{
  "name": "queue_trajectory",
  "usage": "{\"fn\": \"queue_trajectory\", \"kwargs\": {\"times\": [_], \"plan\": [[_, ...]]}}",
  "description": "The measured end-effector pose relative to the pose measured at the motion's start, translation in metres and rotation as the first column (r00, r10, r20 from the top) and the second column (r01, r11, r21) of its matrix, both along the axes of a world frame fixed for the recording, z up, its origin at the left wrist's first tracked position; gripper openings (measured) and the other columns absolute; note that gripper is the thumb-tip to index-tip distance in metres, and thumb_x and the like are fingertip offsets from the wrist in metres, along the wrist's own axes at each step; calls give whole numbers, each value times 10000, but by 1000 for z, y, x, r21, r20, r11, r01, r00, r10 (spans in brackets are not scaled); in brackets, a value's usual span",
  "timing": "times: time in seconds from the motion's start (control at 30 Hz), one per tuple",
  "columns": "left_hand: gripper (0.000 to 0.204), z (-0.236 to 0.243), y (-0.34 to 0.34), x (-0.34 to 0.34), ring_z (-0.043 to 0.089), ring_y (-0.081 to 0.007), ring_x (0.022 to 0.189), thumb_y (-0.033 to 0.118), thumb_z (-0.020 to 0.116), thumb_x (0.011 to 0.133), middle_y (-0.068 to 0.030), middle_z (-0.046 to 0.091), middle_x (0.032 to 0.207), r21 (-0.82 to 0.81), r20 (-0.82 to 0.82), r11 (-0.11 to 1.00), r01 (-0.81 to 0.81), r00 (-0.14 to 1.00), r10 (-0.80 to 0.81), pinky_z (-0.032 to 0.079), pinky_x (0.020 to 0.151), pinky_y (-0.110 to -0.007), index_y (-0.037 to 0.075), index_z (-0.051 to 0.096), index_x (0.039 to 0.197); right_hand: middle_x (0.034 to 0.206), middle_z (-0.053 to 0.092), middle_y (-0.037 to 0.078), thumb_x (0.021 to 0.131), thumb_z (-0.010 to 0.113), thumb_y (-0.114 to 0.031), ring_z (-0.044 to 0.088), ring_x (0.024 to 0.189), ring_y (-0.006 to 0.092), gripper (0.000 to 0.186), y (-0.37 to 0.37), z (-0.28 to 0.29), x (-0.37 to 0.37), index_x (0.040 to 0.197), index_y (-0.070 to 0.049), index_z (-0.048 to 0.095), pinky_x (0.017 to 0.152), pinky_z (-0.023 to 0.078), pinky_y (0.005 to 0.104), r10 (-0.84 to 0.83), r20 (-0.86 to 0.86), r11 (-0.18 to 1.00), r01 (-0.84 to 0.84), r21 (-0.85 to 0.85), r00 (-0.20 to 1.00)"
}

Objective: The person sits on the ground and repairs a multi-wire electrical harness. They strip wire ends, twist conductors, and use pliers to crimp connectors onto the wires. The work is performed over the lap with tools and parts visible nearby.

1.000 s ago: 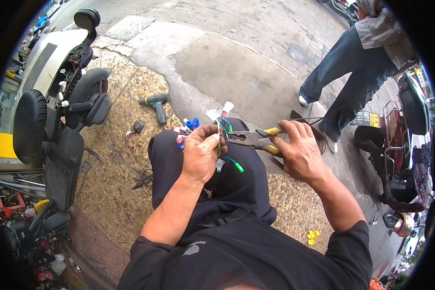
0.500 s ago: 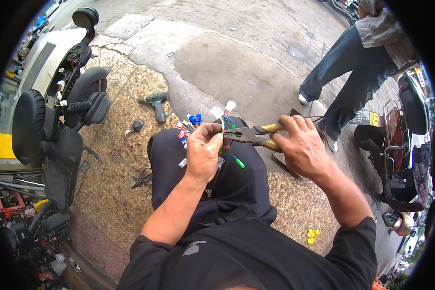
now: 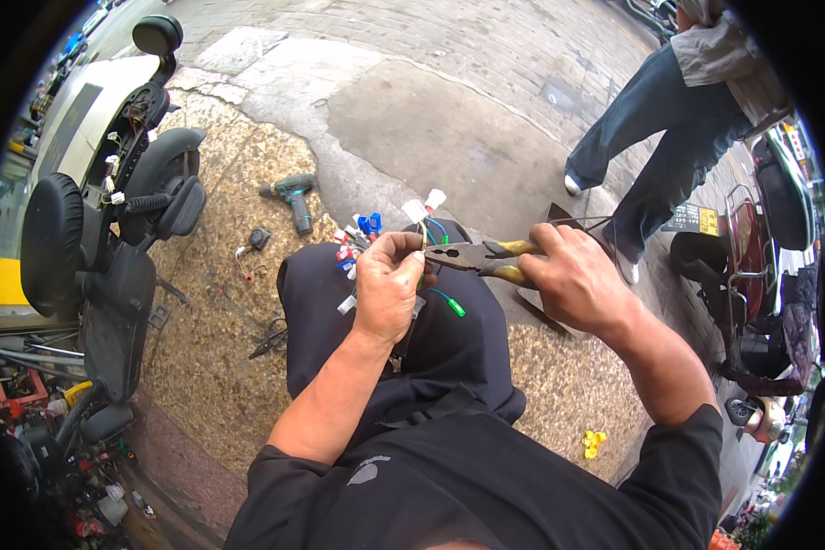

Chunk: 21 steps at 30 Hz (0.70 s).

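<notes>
My left hand (image 3: 387,284) is closed over my lap, pinching thin wires (image 3: 423,236) from a harness with white, blue, red and green connectors (image 3: 368,223). My right hand (image 3: 573,280) grips pliers (image 3: 463,257) with yellow handles. Their jaws lie at the wires beside my left fingertips; whether they bite is too small to tell. A green connector (image 3: 456,307) hangs on a wire over my dark trousers.
A cordless drill (image 3: 298,203), small dark part (image 3: 259,240) and dark tool (image 3: 268,341) lie on the ground. A stripped scooter (image 3: 119,302) stands left. Another person (image 3: 651,147) stands at upper right, near a parked scooter (image 3: 742,275). Yellow pieces (image 3: 594,444) lie at lower right.
Compared with a second ago, my right hand and forearm sit slightly further right. The plier jaws moved slightly up toward the wires at my left fingertips, and have stayed there since.
</notes>
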<state>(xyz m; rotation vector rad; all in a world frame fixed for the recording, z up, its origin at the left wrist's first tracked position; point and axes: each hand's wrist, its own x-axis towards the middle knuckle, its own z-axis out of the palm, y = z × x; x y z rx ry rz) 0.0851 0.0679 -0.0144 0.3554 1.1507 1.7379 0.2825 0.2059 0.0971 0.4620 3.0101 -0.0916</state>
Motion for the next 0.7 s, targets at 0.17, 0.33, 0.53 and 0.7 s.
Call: {"fn": "queue_trajectory", "kwargs": {"times": [0.17,0.33,0.53,0.7], "plan": [[123,-1,0,1,626,-101,789,-17,563,957,-57,657,968,18,-77,1000,19,997,-18,554,694,-266,-25,620,1065,917,603,200,759,670,-18,655,855,383,189,2,5,-3,945,-30,696,758,533,478,-73,74,982,85,-166,995],[103,-6,2,2,621,-93,768,-47,562,950,-49,650,942,43,-246,999,18,969,-7,546,688,-256,-22,618,1033,895,629,216,707,666,21,665,840,404,264,8,10,-6,966,-18,699,743,542,460,-88,198,933,151,-328,976],[107,-16,1,2,624,-96,740,-77,563,936,-50,645,902,84,-416,996,14,909,22,540,672,-251,-26,610,1017,777,627,207,673,618,40,652,790,397,342,16,8,-8,1001,-5,702,735,528,461,-108,327,780,284,-558,939],[118,-14,3,2,638,-105,760,-69,557,940,-62,651,919,75,-316,997,7,949,17,548,670,-263,-26,617,1032,907,640,214,686,637,21,645,864,396,359,18,6,-6,1036,-13,708,787,520,461,-117,320,812,276,-515,940]]}}
